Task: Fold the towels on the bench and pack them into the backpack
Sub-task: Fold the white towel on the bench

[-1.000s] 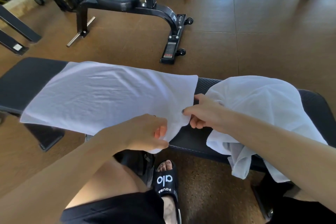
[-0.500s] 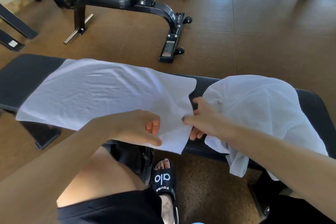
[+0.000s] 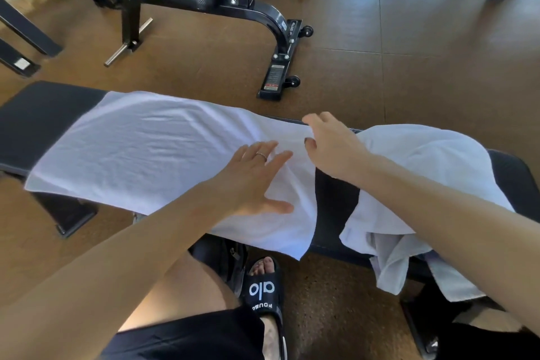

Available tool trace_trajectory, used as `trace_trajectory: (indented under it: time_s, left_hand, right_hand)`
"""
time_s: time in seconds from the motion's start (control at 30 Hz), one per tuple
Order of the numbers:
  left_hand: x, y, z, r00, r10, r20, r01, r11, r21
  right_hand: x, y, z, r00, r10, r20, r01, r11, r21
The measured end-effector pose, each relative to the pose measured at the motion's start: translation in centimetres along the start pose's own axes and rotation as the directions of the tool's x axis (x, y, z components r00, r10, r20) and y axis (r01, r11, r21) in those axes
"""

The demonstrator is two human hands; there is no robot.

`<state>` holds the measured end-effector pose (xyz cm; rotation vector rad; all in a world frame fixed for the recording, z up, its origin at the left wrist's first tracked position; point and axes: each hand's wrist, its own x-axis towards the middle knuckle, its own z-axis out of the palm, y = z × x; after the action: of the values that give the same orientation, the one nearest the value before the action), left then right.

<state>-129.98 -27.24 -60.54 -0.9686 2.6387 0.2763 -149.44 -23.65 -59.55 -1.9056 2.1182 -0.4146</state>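
Towels are the matter here, two white ones on the black bench (image 3: 43,123): the flat towel (image 3: 152,149) is spread along the padded top, its long axis following the bench's length from near the left end to about the middle, its near right corner hanging over the near edge; the rumpled towel (image 3: 423,172) is heaped toward the right end and spills over the near edge there, with a strip of bare pad between the two. Both hands sit at the flat towel's right, short end. The left hand (image 3: 251,181) lies on the cloth with fingers spread and straight, thumb out toward the near edge, gripping nothing. The right hand (image 3: 333,146) reaches in over the gap toward the far right corner of the same towel, fingers loosely extended and holding nothing; whether its fingertips touch the fabric I cannot tell. What the next move seems to hinge on is that the towel stretches away leftward from both hands, so a lengthwise fold would mean carrying this right end across to the far-off left end, with the left hand nearer the near corner and the right hand nearer the far one. Folding looks barely begun, since the towel lies in one open layer. A dark bag-like shape (image 3: 222,254) shows under the near edge by the sandalled foot (image 3: 263,292), perhaps the backpack, though too little is visible to be sure.
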Motion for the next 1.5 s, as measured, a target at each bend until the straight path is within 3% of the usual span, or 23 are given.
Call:
trace_trajectory:
  time_s: [0.1, 0.33, 0.53, 0.67, 0.93, 1.1, 1.23, 1.33, 1.5]
  left_hand:
    - [1.3, -0.3, 0.7, 0.999, -0.016, 0.044, 0.018, 0.999, -0.047]
    - [1.8, -1.9, 0.6, 0.997, -0.071, 0.005, 0.071, 0.988, -0.134]
    - [2.3, -2.4, 1.3, 0.995, -0.096, 0.037, 0.1, 0.988, -0.114]
    - [2.4, -1.4, 1.4, 0.996, -0.077, 0.033, 0.08, 0.993, -0.084]
    - [2.8, -0.8, 1.4, 0.996, -0.066, 0.058, 0.073, 0.989, -0.127]
    - [2.8, -0.6, 1.2, 0.996, -0.061, 0.062, 0.069, 0.987, -0.143]
    - [2.9, 0.4, 1.1, 0.997, -0.067, 0.044, 0.07, 0.996, -0.056]
    - [2.8, 1.3, 1.6, 1.0, -0.011, 0.017, 0.011, 1.0, -0.013]
    - [3.1, 2.0, 1.8, 0.999, -0.027, 0.034, 0.028, 0.999, -0.027]
  right_hand:
    - [1.3, 1.0, 2.4, 0.989, -0.059, 0.133, 0.086, 0.975, -0.206]
    - [1.8, 2.8, 3.2, 0.992, 0.043, 0.115, 0.003, 0.929, -0.37]
    - [2.9, 3.5, 3.4, 0.988, 0.046, 0.145, -0.005, 0.962, -0.273]
    - [4.0, 4.2, 2.7, 0.999, 0.024, 0.042, -0.012, 0.962, -0.273]
    - [6.7, 5.4, 1.2, 0.981, 0.19, 0.041, -0.189, 0.982, -0.028]
    - [7.5, 5.9, 1.2, 0.953, 0.282, 0.115, -0.295, 0.948, 0.119]
    - [7.5, 5.8, 2.0, 0.967, 0.233, 0.102, -0.244, 0.963, 0.117]
    - [7.5, 5.9, 2.5, 0.983, 0.183, 0.0, -0.182, 0.979, 0.097]
    - [7.8, 6.5, 2.4, 0.972, 0.222, -0.072, -0.205, 0.96, 0.19]
